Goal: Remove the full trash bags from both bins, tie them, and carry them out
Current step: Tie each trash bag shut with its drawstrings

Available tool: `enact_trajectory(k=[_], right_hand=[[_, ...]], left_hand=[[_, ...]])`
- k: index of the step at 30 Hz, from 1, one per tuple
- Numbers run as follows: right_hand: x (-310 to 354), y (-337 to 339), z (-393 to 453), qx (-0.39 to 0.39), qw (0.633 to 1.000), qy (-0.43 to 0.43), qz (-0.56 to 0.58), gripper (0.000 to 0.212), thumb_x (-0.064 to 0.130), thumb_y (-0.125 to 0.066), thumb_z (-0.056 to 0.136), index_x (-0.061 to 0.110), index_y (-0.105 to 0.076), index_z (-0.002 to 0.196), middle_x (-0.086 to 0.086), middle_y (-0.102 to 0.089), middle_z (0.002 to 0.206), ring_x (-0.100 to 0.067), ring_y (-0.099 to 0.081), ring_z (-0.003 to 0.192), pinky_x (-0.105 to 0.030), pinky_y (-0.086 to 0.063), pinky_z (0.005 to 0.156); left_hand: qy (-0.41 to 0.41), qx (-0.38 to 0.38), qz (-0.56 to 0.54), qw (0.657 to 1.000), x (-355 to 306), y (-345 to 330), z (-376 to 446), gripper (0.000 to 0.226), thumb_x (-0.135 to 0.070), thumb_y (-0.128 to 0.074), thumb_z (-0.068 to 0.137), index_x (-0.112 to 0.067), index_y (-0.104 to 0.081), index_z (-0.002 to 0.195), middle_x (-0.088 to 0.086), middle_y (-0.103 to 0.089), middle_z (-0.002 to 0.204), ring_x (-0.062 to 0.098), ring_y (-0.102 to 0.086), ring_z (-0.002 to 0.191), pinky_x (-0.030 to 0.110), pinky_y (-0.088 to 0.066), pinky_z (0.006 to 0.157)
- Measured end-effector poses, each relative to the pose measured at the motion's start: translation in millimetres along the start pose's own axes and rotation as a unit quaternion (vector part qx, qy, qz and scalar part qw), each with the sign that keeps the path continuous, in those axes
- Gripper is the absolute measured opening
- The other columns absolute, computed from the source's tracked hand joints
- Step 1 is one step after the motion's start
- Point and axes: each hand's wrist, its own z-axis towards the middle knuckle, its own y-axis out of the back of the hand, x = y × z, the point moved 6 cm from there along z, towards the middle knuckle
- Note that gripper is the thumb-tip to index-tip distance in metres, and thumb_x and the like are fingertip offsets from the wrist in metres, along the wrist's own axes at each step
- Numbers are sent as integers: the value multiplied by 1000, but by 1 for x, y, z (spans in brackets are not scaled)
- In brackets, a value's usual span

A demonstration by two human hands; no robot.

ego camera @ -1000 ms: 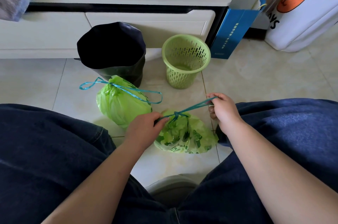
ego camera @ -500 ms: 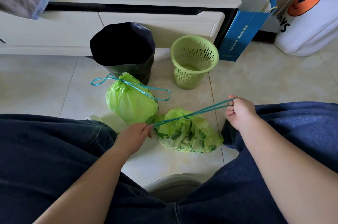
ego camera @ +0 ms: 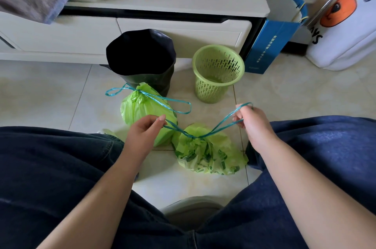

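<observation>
Hands work low over the tiled floor (ego camera: 50, 96): the left hand (ego camera: 142, 130) pinches one end of the teal drawstring (ego camera: 215, 128), the right hand (ego camera: 252, 124) grips its other loop, both above the printed green bag (ego camera: 209, 157). A tied green bag (ego camera: 140, 108) sits before the black bin (ego camera: 142, 59), beside the green basket (ego camera: 217, 73).

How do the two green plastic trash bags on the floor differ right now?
The plain green bag near the black bin is free of both hands, its teal drawstring lying slack. The printed green bag has its drawstring pinched by the left hand and right hand. Both sit cinched on the floor.
</observation>
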Motion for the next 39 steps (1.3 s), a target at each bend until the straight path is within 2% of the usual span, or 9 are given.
enact_trajectory(k=[4, 10, 15, 19, 25, 29, 34, 36, 39], right_hand=[[9, -33, -27, 172, 969, -9, 176, 39, 9, -34, 94, 11, -55, 62, 2, -52, 41, -20, -48, 53, -30, -43, 65], [5, -80, -68, 373, 927, 46, 19, 37, 14, -35, 95, 18, -71, 90, 0, -75, 92, -13, -68, 79, -25, -52, 79], [5, -104, -74, 343, 936, 67, -34, 30, 42, -60, 78, 21, -74, 94, -1, -73, 106, -18, -63, 109, -45, -39, 107], [17, -119, -73, 401, 911, 65, 70, 34, 40, -49, 88, 35, -58, 121, 0, -68, 119, -16, -59, 117, -42, -37, 109], [30, -102, -57, 255, 955, 149, 7, 43, 26, -53, 91, 40, -45, 131, -19, -67, 109, -15, -61, 67, -23, -41, 58], [37, -87, -48, 220, 962, 152, 54, 40, 14, -51, 92, 34, -48, 126, -3, -72, 99, -5, -51, 52, -11, -37, 47], [41, -73, -40, 187, 968, 144, 86, 32, 13, -51, 92, 42, -52, 105, 3, -72, 95, -7, -48, 53, -13, -38, 49], [42, -72, -39, 183, 969, 140, 90, 31, 12, -50, 92, 42, -54, 100, 2, -72, 96, -7, -48, 52, -14, -38, 49], [42, -75, -39, 185, 970, 134, 85, 27, 12, -50, 93, 36, -56, 101, -1, -71, 99, -7, -48, 51, -14, -39, 48]], left_hand=[[-14, 2, -28, 1000, -8, 2, -4, 27, -48, -61, 76, -24, -65, 65, -6, -62, 72, 13, -55, 79, 35, -47, 81], [-64, 50, 29, 996, -23, -12, -15, 11, -16, -58, 89, -17, -68, 87, -2, -64, 75, 2, -55, 68, 11, -44, 66], [-201, 67, 217, 953, -38, -14, -27, 15, -24, -59, 86, -24, -69, 97, -1, -64, 83, 5, -55, 80, 8, -40, 68], [-262, 74, 270, 924, -47, -10, -34, 25, -23, -58, 85, -22, -70, 106, -9, -63, 93, -11, -54, 90, 2, -36, 79], [-241, -20, 306, 921, -50, -1, 10, 16, -20, -59, 87, -19, -70, 98, -4, -67, 90, 5, -57, 86, 19, -45, 77], [-280, 62, 503, 815, -31, -27, 47, 34, -20, -63, 81, -23, -63, 115, 0, -63, 116, 24, -55, 112, 37, -43, 95], [-352, 91, 636, 680, -14, -44, 66, 35, -26, -79, 59, -29, -68, 92, -1, -64, 101, 26, -61, 97, 39, -50, 81], [-348, 58, 594, 723, -17, -40, 70, 19, -29, -76, 66, -27, -67, 83, -2, -63, 95, 23, -59, 94, 39, -47, 82], [-275, -21, 432, 859, -25, -22, 74, 8, -27, -59, 83, -21, -63, 86, -7, -59, 86, 16, -53, 86, 34, -43, 80]])
